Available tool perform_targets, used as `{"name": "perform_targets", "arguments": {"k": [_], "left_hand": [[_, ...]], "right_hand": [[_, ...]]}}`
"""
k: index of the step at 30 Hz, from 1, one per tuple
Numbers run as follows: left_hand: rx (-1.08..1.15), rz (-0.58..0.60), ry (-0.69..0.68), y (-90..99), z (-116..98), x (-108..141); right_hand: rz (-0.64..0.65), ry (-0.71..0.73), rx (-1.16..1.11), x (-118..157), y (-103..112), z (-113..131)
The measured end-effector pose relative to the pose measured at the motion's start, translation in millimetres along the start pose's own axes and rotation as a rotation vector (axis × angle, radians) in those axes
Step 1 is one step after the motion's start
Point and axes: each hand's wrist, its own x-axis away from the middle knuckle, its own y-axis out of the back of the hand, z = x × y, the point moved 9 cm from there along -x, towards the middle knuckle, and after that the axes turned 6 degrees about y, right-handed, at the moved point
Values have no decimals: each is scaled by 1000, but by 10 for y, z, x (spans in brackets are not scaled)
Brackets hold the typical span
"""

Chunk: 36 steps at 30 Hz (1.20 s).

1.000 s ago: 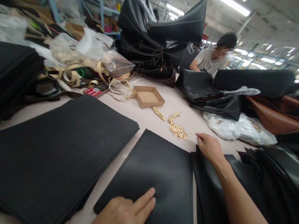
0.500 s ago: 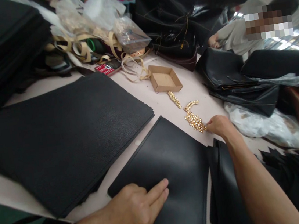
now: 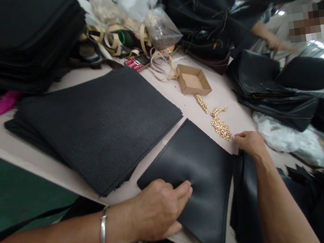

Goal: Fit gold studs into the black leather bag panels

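Note:
My left hand [image 3: 165, 207] lies over the left edge of a smooth black leather panel [image 3: 203, 160], two fingers stretched flat on its surface and the others bent. A silver bangle circles that wrist. My right hand [image 3: 251, 143] is closed in a pinch at the near right end of a heap of small gold metal pieces [image 3: 221, 128]. What sits between those fingertips is mostly hidden, but it appears to be one of the gold pieces. A short separate row of gold pieces [image 3: 201, 104] lies beside an open cardboard box [image 3: 186, 90].
Grained black leather panels [image 3: 105, 125] are stacked at left, with a taller black stack [image 3: 18, 41] behind. Clear plastic bags [image 3: 162, 27], tan strips and a red-marked item [image 3: 133, 64] fill the back. Black bags [image 3: 264, 79] stand at right. A person works beyond them.
My view has swung left, so everything sits further right in the picture. My left hand keeps its fingers on the panel, and my right hand stays pinched at the gold heap.

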Motion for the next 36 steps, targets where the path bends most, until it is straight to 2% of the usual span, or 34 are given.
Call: {"name": "perform_targets", "arguments": {"k": [4, 7, 10, 15, 24, 36], "left_hand": [[-18, -27, 56, 15, -1, 18], [-30, -47, 66, 23, -8, 17], [-30, -67, 47, 23, -16, 21], [-40, -85, 24, 24, -28, 48], [-2, -102, 25, 35, -21, 76], [19, -96, 27, 49, -11, 66]], "right_hand": [[91, 84, -308, 885, -173, 457], [210, 113, -718, 1574, -429, 870], [294, 101, -830, 1961, -633, 1108], [335, 134, -703, 1995, -729, 1174], [425, 198, -581, 1945, -702, 1287], [551, 92, -526, 1842, -715, 1331]]}}
